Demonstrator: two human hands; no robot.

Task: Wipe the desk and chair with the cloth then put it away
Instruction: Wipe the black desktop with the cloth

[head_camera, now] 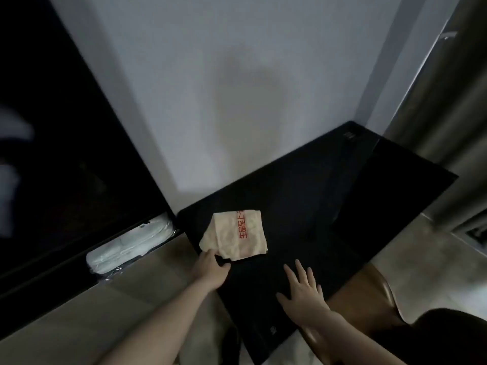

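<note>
- A room in a home or hotel, dimly lit, not a workplace.
- A black desk (303, 196) stands against a plain pale wall (237, 75), in a corner.
- A brown wooden chair (374, 293) sits at the desk's near right edge.
- Grey curtains (453, 114) hang at far right.
- A large dark panel (52, 154) fills the left; a wrapped white bundle (131, 241) lies at its foot.
- The floor (411, 262) is pale tile.
</note>
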